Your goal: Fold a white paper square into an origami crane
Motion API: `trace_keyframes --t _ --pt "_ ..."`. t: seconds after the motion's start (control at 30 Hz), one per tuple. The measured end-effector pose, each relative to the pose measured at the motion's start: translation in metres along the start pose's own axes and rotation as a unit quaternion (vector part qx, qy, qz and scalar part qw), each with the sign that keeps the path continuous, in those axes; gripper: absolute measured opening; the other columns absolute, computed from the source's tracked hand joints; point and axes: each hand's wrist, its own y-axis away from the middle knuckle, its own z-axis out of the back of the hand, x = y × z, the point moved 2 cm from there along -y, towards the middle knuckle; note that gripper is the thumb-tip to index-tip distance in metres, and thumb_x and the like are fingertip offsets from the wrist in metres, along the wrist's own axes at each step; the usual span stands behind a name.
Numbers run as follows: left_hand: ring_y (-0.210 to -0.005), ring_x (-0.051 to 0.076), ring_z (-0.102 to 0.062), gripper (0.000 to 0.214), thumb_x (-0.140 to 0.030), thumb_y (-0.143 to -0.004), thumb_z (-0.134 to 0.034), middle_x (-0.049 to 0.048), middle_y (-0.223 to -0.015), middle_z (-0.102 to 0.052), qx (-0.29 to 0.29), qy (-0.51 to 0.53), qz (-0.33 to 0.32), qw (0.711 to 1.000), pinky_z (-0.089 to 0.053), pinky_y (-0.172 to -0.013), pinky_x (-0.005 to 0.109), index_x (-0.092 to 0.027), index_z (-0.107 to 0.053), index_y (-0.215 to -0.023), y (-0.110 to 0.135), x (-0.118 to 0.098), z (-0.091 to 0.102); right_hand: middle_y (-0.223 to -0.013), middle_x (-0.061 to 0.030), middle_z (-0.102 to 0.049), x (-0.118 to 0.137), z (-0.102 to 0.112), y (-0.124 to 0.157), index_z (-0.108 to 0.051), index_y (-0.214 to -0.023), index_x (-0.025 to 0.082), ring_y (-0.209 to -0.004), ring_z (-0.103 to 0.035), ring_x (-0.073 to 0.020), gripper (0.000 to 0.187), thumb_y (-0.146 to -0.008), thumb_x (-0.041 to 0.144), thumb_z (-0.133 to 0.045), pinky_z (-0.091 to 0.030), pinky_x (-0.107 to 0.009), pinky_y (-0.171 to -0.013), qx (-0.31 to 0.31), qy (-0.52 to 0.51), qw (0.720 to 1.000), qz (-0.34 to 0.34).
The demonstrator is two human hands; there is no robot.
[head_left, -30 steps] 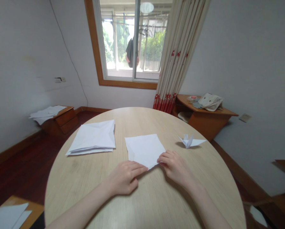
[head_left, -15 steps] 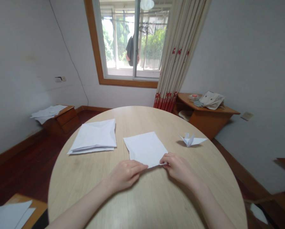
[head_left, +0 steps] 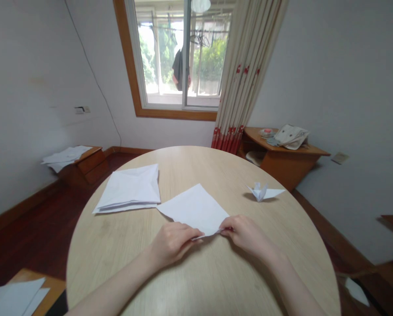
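Rotated since the earlier frame, the white paper sheet (head_left: 194,209) now lies diamond-wise at table (head_left: 117,245) centre, your left hand (head_left: 172,242) and right hand (head_left: 247,232) pinching its 6 o'clock edge; uneven pull could skew it toward the paper stack (head_left: 129,189) at 10 o'clock.

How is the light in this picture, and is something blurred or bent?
Head view: daylight from the window, overexposed outside; soft shadows under both hands, left, right, and the paper crane; a faint sheen on the table; walls bow at the edges; the sheet looks sharp.
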Motion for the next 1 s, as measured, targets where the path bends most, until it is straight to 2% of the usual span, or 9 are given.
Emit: trace_keyframes --t 0.13,0.27,0.5,0.73,0.87,1.0 --pt "-0.059 0.013 -0.066 0.014 -0.023 -0.097 -0.049 0.0032 -0.071 -0.071 -0.043 -0.024 0.003 0.999 -0.046 -0.055 0.021 -0.015 -0.060 -0.095 0.001 -0.001 0.001 -0.086 -0.0050 -0.074 0.001 -0.003 0.000 -0.074 -0.083 0.022 -0.080 -0.065 -0.0192 0.023 -0.081 0.012 -0.053 -0.038 -0.025 -0.068 -0.008 -0.004 1.000 -0.008" --pt "-0.050 0.012 -0.061 0.021 -0.023 -0.099 -0.041 0.0005 -0.061 -0.065 -0.069 -0.081 0.018 0.994 -0.043 -0.051 0.021 -0.015 -0.057 -0.089 0.001 -0.001 0.002 -0.084 -0.0048 -0.070 0.003 -0.007 0.000 -0.066 -0.081 0.019 -0.076 -0.060 -0.0177 0.017 -0.087 0.018 -0.051 -0.036 -0.025 -0.065 -0.009 -0.017 1.000 -0.008" --pt "-0.053 0.012 -0.064 0.022 -0.029 -0.101 -0.038 0.0004 -0.067 -0.068 -0.081 -0.173 0.069 0.979 -0.044 -0.052 0.020 -0.016 -0.054 -0.094 0.004 0.005 -0.001 -0.087 -0.0057 -0.065 0.005 -0.012 -0.002 -0.058 -0.077 0.018 -0.080 -0.058 -0.0182 0.017 -0.091 0.023 -0.049 -0.037 -0.026 -0.068 0.007 0.002 1.000 -0.014" --pt "-0.052 0.013 -0.065 0.023 -0.031 -0.102 -0.033 -0.0014 -0.067 -0.068 -0.062 -0.219 0.138 0.964 -0.041 -0.048 0.021 -0.017 -0.051 -0.106 0.008 0.012 -0.003 -0.086 -0.0065 -0.065 0.005 -0.012 -0.002 -0.055 -0.077 0.018 -0.077 -0.057 -0.0181 0.019 -0.093 0.026 -0.047 -0.034 -0.026 -0.065 0.013 0.017 0.998 -0.051" --pt "-0.068 0.016 -0.067 0.020 -0.028 -0.100 -0.037 0.0030 -0.084 -0.070 -0.065 -0.199 0.148 0.967 -0.047 -0.057 0.024 -0.017 -0.048 -0.112 0.007 0.011 -0.001 -0.082 -0.0055 -0.064 0.006 -0.015 -0.003 -0.050 -0.075 0.019 -0.071 -0.055 -0.0163 0.022 -0.095 0.023 -0.041 -0.032 -0.025 -0.060 0.008 0.009 0.999 -0.049" --pt "-0.099 0.021 -0.061 0.024 -0.021 -0.096 -0.045 0.0105 -0.107 -0.065 -0.088 -0.209 0.106 0.968 -0.049 -0.083 0.033 -0.016 -0.048 -0.118 0.001 0.007 0.001 -0.079 -0.0039 -0.063 0.009 -0.020 -0.006 -0.047 -0.075 0.020 -0.070 -0.055 -0.0159 0.023 -0.096 0.023 -0.039 -0.030 -0.024 -0.059 0.006 0.008 1.000 -0.021"
